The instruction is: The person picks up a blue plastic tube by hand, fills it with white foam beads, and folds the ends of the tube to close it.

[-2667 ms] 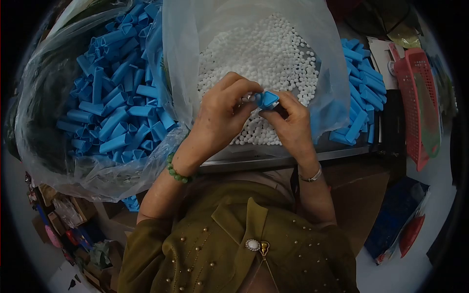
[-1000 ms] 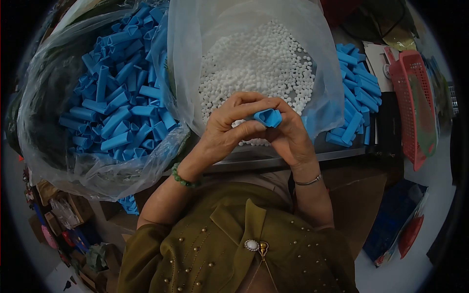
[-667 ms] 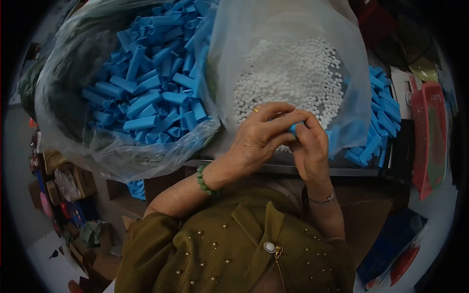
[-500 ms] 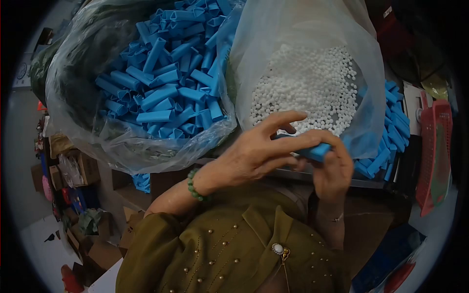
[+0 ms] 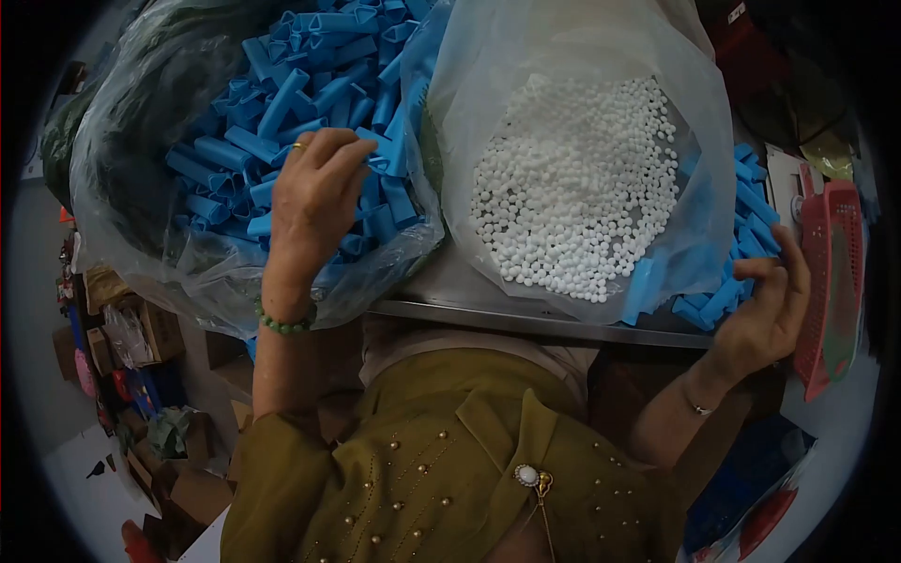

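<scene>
My left hand (image 5: 314, 202) is over a clear plastic bag (image 5: 122, 225) full of blue folded plastic tubes (image 5: 300, 103), many with triangular ends. Its fingers are curled in, with the tips against blue pieces; whether one is pinched between them is hidden. A ring and a green bead bracelet (image 5: 286, 324) are on this arm. At the right, my right hand (image 5: 765, 314) is beside a pile of blue pieces (image 5: 751, 211). Its fingers are bent but apart, and nothing shows in them.
Between the hands, a second clear bag (image 5: 704, 84) holds small white balls (image 5: 572, 206). A single blue piece (image 5: 641, 293) lies by its lower edge. The metal table edge (image 5: 526, 324) runs close to my body. A pink plastic basket (image 5: 831, 281) stands far right; cardboard boxes (image 5: 202, 488) lie lower left.
My hands were together around a blue piece in front of the white balls. They have parted: the left moved to the bag of blue tubes, the right toward the pile at the right.
</scene>
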A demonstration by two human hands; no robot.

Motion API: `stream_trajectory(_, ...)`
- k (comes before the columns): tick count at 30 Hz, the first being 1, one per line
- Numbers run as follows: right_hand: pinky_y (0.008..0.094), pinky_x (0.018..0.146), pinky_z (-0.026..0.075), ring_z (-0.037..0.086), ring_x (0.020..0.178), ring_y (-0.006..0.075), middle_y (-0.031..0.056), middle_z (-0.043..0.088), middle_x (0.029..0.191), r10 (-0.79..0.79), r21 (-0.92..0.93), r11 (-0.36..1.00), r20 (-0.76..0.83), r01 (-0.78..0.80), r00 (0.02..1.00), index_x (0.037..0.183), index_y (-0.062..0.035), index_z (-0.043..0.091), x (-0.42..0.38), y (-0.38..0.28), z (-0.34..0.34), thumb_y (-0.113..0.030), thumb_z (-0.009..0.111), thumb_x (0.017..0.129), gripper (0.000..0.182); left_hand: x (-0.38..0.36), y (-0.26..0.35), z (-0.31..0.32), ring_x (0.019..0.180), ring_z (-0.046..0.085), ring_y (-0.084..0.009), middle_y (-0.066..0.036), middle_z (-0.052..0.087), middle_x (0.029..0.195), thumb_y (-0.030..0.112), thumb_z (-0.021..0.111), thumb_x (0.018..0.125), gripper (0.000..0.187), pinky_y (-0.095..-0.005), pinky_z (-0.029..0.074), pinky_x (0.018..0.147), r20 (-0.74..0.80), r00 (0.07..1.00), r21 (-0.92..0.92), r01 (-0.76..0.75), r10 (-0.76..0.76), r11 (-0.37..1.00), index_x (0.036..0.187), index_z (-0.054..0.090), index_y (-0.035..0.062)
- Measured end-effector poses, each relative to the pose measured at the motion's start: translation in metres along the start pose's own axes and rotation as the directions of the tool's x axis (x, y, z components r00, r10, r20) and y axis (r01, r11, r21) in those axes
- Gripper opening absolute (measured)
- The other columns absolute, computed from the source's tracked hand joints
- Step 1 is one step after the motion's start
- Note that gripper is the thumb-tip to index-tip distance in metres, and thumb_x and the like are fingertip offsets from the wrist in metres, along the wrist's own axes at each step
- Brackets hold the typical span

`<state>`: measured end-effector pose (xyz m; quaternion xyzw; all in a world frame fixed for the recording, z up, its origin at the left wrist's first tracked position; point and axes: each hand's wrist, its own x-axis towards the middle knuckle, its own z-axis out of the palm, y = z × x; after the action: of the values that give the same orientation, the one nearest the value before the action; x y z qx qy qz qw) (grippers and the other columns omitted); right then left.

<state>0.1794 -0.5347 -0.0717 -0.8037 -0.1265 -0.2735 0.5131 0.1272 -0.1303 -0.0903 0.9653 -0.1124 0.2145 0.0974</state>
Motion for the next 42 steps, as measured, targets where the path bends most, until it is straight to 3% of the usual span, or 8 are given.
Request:
stream_trajectory(7, 0.0217, 0.062, 0.049, 0.06, 0.071, 0.0122, 0.0133, 0.061, 0.102, 0.076, 0.307, 0.914, 0.511, -0.264, 0.856, 0.103, 0.0073, 0.065, -0.053, -0.032, 0.074, 0.009, 0.049, 0.088, 0.022, 0.018, 0.02, -0.034, 0.082, 0.063, -0.0136, -0.01, 0.063, 0.105, 0.0, 0.062, 0.088, 0.021, -0.0284, 0.053, 0.067, -0.29, 0.906, -0.482, 0.139, -0.308, 0.865, 0.108, 0.067, 0.0024)
stream_trajectory(13, 0.0263, 0.062, 0.049, 0.061, 0.077, 0.0149, 0.0114, 0.062, 0.101, 0.211, 0.369, 0.847, 0.428, -0.382, 0.879, 0.106, 0.0043, 0.066, -0.066, -0.037, 0.103, 0.005, 0.067, 0.08, 0.026, 0.006, 0.097, 0.025, 0.094, 0.063, -0.0208, -0.013, 0.059, 0.113, -0.004, 0.057, 0.088, 0.022, -0.0341, 0.054, 0.084, 0.393, 0.84, -0.892, 0.249, -0.374, -0.378, 0.11, 0.056, -0.0016)
stream_trajectory(17, 0.0246, 0.059, 0.046, 0.058, 0.067, 0.0131, 0.0087, 0.061, 0.095, 0.417, 0.413, 0.744, 0.327, -0.525, 0.848, 0.105, 0.005, 0.065, -0.071, -0.034, 0.107, -0.001, 0.071, 0.08, 0.026, -0.006, 0.133, 0.069, 0.096, 0.061, -0.0208, -0.011, 0.057, 0.103, -0.012, 0.068, 0.076, 0.031, -0.032, 0.051, 0.083, 0.288, 0.878, -0.957, 0.254, -0.381, -0.136, 0.101, 0.055, 0.0022)
stream_trajectory(19, 0.0245, 0.057, 0.045, 0.057, 0.065, 0.0125, 0.0086, 0.061, 0.091, 0.476, 0.434, 0.683, 0.345, -0.587, 0.809, 0.103, 0.0046, 0.065, -0.072, -0.024, 0.104, -0.003, 0.072, 0.079, 0.026, -0.004, 0.134, 0.081, 0.094, 0.06, -0.026, -0.014, 0.055, 0.103, -0.009, 0.072, 0.07, 0.037, -0.0331, 0.05, 0.08, -0.06, 0.991, -0.769, 0.028, -0.116, 0.638, 0.1, 0.055, 0.0031)
stream_trajectory(21, 0.0245, 0.056, 0.044, 0.055, 0.062, 0.0119, 0.0086, 0.06, 0.088, 0.53, 0.463, 0.605, 0.374, -0.648, 0.761, 0.102, 0.0041, 0.066, -0.064, -0.014, 0.099, -0.004, 0.073, 0.079, 0.026, 0.003, 0.128, 0.084, 0.094, 0.059, -0.0329, -0.016, 0.054, 0.108, -0.004, 0.075, 0.067, 0.045, -0.0361, 0.049, 0.079, -0.025, 0.999, -0.712, -0.003, -0.021, 0.703, 0.108, 0.056, 0.0035)
stream_trajectory(24, 0.0334, 0.059, 0.049, 0.06, 0.065, 0.0236, 0.0137, 0.059, 0.083, 0.247, -0.173, 0.966, 0.39, -0.193, 0.887, 0.09, 0.0002, 0.066, -0.038, 0.005, 0.069, -0.006, 0.075, 0.072, 0.021, 0.012, 0.113, 0.08, 0.107, 0.054, -0.0373, -0.018, 0.051, 0.117, 0.004, 0.078, 0.066, 0.067, -0.0428, 0.05, 0.084, 0.217, 0.976, -0.505, 0.106, 0.007, 0.857, 0.127, 0.049, 0.0055)
stream_trajectory(31, 0.042, 0.063, 0.048, 0.061, 0.075, 0.0343, 0.0133, 0.056, 0.087, 0.235, -0.545, 0.808, 0.648, 0.226, 0.724, 0.093, -0.0044, 0.066, -0.055, 0.031, 0.077, -0.012, 0.073, 0.074, 0.022, 0.014, 0.129, 0.096, 0.103, 0.056, -0.0376, -0.017, 0.052, 0.114, 0.011, 0.08, 0.064, 0.072, -0.0443, 0.049, 0.084, 0.471, 0.881, -0.321, 0.225, -0.051, 0.92, 0.129, 0.049, 0.0053)
stream_trajectory(42, 0.0325, 0.062, 0.05, 0.063, 0.073, 0.0229, 0.0102, 0.061, 0.092, 0.311, 0.086, 0.915, 0.469, -0.393, 0.827, 0.106, -0.004, 0.067, -0.06, 0.023, 0.095, -0.001, 0.071, 0.075, 0.031, 0.035, 0.118, 0.086, 0.078, 0.056, -0.0048, -0.002, 0.058, 0.093, -0.003, 0.069, 0.076, 0.031, -0.0214, 0.045, 0.061, 0.509, 0.846, -0.811, 0.533, -0.159, 0.239, 0.106, 0.062, 0.0022)
